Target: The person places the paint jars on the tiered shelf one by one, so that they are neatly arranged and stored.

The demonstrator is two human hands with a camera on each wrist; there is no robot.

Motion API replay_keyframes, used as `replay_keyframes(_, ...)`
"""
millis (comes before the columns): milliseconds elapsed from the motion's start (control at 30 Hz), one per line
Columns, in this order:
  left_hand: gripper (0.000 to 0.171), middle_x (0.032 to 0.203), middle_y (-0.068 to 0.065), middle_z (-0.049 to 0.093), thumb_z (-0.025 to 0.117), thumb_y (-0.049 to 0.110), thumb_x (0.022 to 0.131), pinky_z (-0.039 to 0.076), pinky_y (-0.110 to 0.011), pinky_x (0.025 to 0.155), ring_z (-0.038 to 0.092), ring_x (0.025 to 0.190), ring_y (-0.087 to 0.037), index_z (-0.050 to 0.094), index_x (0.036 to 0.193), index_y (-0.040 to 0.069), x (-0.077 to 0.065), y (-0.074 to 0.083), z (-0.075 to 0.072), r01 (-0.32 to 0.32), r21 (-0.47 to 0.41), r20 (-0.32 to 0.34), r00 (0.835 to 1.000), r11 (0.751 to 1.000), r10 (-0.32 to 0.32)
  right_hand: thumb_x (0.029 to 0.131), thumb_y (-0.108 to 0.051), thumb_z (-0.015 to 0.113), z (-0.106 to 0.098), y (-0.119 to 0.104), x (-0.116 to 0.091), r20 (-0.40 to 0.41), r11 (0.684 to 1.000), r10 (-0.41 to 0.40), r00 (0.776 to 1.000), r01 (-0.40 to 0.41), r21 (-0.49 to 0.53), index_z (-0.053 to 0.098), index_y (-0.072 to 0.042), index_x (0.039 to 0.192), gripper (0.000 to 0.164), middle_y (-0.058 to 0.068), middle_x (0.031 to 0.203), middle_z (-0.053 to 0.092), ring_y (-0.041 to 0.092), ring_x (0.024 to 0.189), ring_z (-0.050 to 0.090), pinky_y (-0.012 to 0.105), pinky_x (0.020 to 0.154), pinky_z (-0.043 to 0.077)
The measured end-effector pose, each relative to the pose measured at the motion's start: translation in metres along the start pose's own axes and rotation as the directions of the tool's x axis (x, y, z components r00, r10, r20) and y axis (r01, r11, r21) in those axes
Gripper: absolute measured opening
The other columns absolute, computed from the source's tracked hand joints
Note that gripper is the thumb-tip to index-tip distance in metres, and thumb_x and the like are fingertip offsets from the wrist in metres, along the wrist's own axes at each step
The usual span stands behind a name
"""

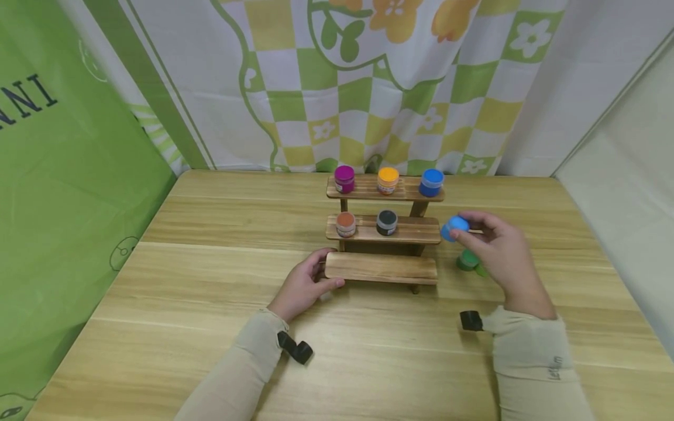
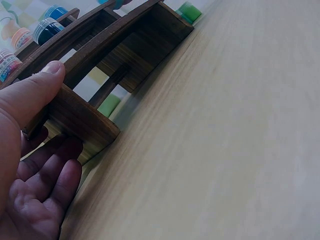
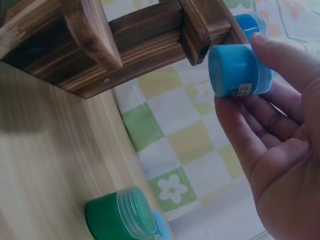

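A three-tier wooden rack [image 1: 381, 267] stands on the table. My left hand [image 1: 302, 286] grips the left end of its lowest shelf, thumb on top and fingers at the side. My right hand [image 1: 500, 257] pinches a light blue paint jar [image 3: 239, 72] between thumb and fingers, in the air beside the right end of the middle shelf. On the top shelf stand a purple jar [image 1: 344, 179], an orange-yellow jar [image 1: 388, 180] and a blue jar [image 1: 432, 183]. The middle shelf bears a brown jar [image 1: 346, 224] and a black jar [image 1: 387, 222].
On the table right of the rack, below my right hand, stands a green jar [image 1: 467, 260], with a lighter green thing [image 1: 481, 271] partly hidden next to it. A checked curtain [image 1: 358, 99] hangs behind the wooden table [image 1: 210, 251].
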State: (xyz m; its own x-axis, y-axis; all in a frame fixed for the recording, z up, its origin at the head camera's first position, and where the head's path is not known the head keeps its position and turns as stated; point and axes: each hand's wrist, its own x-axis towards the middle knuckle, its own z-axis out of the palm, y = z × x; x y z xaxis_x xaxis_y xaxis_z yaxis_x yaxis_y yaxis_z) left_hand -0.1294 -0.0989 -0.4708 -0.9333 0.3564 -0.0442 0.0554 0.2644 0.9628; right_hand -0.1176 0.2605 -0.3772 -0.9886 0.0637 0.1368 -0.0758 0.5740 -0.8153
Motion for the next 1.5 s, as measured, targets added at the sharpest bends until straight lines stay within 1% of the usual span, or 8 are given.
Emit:
replay_keyframes(133,0.069,0.129,-0.009,0.065,0.082,0.023,0.085,0.054,-0.038,0.096,0.064,0.113,-0.022,0.049,0.145,0.014,0.000,0.000,0.000,-0.001,0.003,-0.002,1.000,1.000,0.001,0.094,-0.030,0.074,0.004,0.000,0.000,-0.013,0.999,-0.016,1.000,0.016,0.039,0.061,-0.003,0.133,0.049,0.015,0.122,0.065,-0.010,0.089,0.061,0.007,0.077,0.050)
replay_keyframes(300,0.068,0.127,-0.009,0.065,0.083,0.023,0.084,0.053,-0.039,0.097,0.064,0.113,-0.022,0.050,0.144,0.013,0.001,-0.001,0.000,-0.017,0.010,-0.005,1.000,1.000,0.017,0.091,-0.020,0.077,0.011,-0.002,0.001,-0.040,0.993,-0.062,0.997,0.066,0.102,0.058,-0.001,0.136,0.053,0.007,0.120,0.065,-0.005,0.100,0.059,0.009,0.080,0.051)
replay_keyframes(533,0.068,0.127,-0.009,0.065,0.083,0.023,0.085,0.053,-0.040,0.097,0.064,0.114,-0.022,0.051,0.144,0.014,0.001,-0.002,0.000,-0.022,0.008,-0.003,1.000,1.000,0.022,0.092,-0.023,0.076,0.015,-0.004,0.002,-0.033,0.993,-0.074,0.997,0.076,0.085,0.063,-0.001,0.128,0.044,0.001,0.110,0.067,-0.004,0.094,0.062,0.010,0.077,0.053)
replay_keyframes(600,0.067,0.127,-0.009,0.065,0.082,0.024,0.085,0.053,-0.041,0.097,0.064,0.114,-0.022,0.050,0.144,0.014,0.000,-0.002,-0.001,-0.023,0.006,-0.003,1.000,1.000,0.023,0.092,-0.023,0.076,0.016,-0.004,0.002,-0.033,0.994,-0.075,0.997,0.078,0.083,0.064,0.000,0.127,0.044,0.001,0.110,0.067,-0.004,0.093,0.063,0.010,0.077,0.053)
replay_keyframes(767,0.067,0.127,-0.009,0.065,0.082,0.024,0.086,0.052,-0.041,0.098,0.064,0.115,-0.023,0.050,0.144,0.014,0.000,-0.003,-0.001,-0.017,0.002,-0.006,1.000,1.000,0.017,0.091,-0.020,0.076,0.020,-0.007,0.003,-0.016,0.994,-0.071,0.997,0.072,0.086,0.062,0.000,0.129,0.046,0.015,0.116,0.067,-0.007,0.090,0.063,0.010,0.078,0.052)
replay_keyframes(867,0.067,0.128,-0.009,0.065,0.082,0.024,0.085,0.052,-0.041,0.098,0.063,0.116,-0.023,0.050,0.144,0.014,0.001,-0.003,-0.001,-0.016,0.001,-0.005,1.000,1.000,0.016,0.091,-0.022,0.076,0.022,-0.007,0.003,-0.008,0.996,-0.063,0.998,0.064,0.060,0.062,-0.001,0.131,0.047,0.019,0.118,0.067,-0.010,0.088,0.061,0.008,0.077,0.051)
replay_keyframes(1233,0.067,0.128,-0.009,0.065,0.082,0.023,0.086,0.052,-0.040,0.098,0.064,0.115,-0.023,0.050,0.144,0.014,0.001,-0.002,0.000,-0.019,0.000,-0.002,1.000,1.000,0.019,0.090,-0.026,0.078,0.030,-0.005,0.005,-0.021,0.998,-0.055,0.998,0.056,0.041,0.064,-0.003,0.129,0.048,0.018,0.119,0.068,-0.003,0.084,0.061,0.010,0.071,0.051)
replay_keyframes(1500,0.067,0.130,-0.009,0.064,0.082,0.023,0.085,0.052,-0.041,0.099,0.063,0.117,-0.023,0.050,0.144,0.014,0.000,-0.001,-0.001,-0.019,-0.011,0.005,1.000,1.000,0.019,0.090,-0.020,0.078,0.038,-0.006,0.008,-0.049,0.995,-0.084,0.995,0.087,0.048,0.064,0.001,0.125,0.044,0.018,0.116,0.068,0.005,0.092,0.059,0.009,0.077,0.049)
